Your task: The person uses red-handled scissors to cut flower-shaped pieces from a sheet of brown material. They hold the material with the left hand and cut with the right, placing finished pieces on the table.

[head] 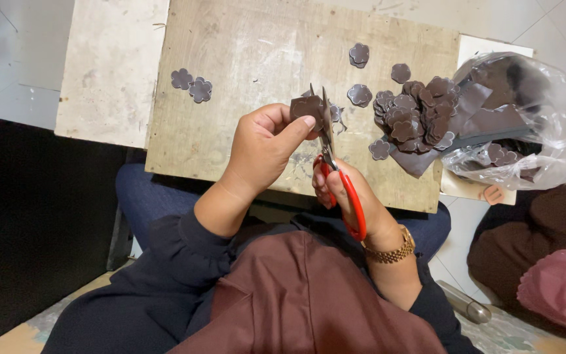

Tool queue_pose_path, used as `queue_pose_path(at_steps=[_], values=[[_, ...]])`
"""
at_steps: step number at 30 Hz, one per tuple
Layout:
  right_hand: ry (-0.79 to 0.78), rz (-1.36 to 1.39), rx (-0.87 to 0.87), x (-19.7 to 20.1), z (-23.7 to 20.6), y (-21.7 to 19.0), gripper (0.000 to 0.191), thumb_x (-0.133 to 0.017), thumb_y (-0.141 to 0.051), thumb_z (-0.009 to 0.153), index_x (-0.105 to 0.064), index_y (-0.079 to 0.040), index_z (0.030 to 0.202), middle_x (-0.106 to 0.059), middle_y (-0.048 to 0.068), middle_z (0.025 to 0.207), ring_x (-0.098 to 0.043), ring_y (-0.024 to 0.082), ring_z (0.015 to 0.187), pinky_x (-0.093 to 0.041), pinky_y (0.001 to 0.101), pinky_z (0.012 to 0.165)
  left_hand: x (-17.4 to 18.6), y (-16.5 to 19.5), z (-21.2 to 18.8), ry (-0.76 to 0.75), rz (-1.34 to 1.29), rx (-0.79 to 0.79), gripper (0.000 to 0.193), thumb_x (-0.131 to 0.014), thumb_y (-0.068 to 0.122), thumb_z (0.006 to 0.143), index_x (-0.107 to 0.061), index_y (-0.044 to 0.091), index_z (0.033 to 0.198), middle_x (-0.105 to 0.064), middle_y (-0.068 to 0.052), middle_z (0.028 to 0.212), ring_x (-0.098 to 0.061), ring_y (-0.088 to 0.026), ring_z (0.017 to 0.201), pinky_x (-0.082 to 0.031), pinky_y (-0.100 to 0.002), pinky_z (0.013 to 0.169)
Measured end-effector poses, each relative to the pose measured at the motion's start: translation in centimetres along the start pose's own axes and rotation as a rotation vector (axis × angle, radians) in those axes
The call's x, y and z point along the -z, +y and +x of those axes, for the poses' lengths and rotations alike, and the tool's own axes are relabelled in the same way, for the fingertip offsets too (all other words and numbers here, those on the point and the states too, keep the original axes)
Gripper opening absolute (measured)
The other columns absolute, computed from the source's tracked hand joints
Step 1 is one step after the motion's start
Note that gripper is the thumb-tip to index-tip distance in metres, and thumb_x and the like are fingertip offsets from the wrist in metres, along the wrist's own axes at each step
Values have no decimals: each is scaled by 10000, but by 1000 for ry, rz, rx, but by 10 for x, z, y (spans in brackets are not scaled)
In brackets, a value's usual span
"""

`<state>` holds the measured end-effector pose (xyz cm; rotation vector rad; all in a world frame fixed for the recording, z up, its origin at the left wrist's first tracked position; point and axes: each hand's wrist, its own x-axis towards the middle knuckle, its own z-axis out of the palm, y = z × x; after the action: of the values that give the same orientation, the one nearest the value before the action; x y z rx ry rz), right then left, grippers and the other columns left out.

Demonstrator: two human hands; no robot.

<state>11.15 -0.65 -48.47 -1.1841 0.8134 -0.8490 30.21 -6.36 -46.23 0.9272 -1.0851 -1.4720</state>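
My left hand (264, 145) pinches a small dark brown sheet piece (306, 107) between thumb and fingers above the wooden board (230, 65). My right hand (348, 196) grips red-handled scissors (342, 183), whose blades point up and bite into the right edge of that piece. A pile of dark brown flower-shaped cutouts (417, 111) lies to the right on the board. Two more flower cutouts (191, 84) lie at the board's left.
A clear plastic bag (532, 118) holding brown sheet scraps sits at the right edge of the board. Another person's foot (492, 194) and brown clothing (538, 236) show at the right. A metal cylinder (466, 303) lies on the floor.
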Motion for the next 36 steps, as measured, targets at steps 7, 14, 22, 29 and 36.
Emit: queue_pose_path(at_steps=[7, 14, 22, 29, 36], values=[[-6, 62, -36, 6, 1, 7, 641, -562, -715, 949, -512, -76, 961, -443, -13, 818, -413, 96, 665, -374, 241, 597, -1, 0, 3, -23, -10, 10, 121, -682, 104, 978, -697, -15, 961, -756, -70, 916, -689, -82, 837, -571, -239, 774], [-92, 7, 1, 10, -2, 7, 679, -535, -706, 974, -523, -56, 1170, -497, -12, 952, -467, 94, 805, -431, 241, 722, 4, 10, -1, -106, 205, 21, 142, -691, 121, 971, -735, -14, 956, -732, -3, 863, -598, -30, 770, -505, -211, 673], [-96, 15, 33, 7, -3, 7, 649, -492, -671, 1016, -529, -40, 1164, -483, -3, 927, -450, 104, 787, -422, 243, 710, 5, 13, 0, -99, 225, 33, 163, -687, 125, 966, -757, -19, 997, -760, -26, 898, -645, -42, 794, -540, -213, 710], [-104, 28, 44, 6, -3, 2, 642, -498, -660, 1019, -525, -35, 1163, -454, -10, 870, -418, 103, 745, -395, 242, 683, 7, 10, 2, -103, 126, 46, 169, -686, 104, 961, -746, -42, 1020, -773, -66, 962, -700, -79, 870, -588, -242, 796], [-111, 21, 54, 4, -2, 1, 639, -504, -674, 1021, -531, -43, 1116, -456, -9, 879, -424, 101, 746, -386, 234, 678, 10, 10, 1, -119, 112, 48, 172, -673, 102, 967, -744, -38, 1038, -771, -63, 966, -700, -74, 874, -592, -239, 809]])
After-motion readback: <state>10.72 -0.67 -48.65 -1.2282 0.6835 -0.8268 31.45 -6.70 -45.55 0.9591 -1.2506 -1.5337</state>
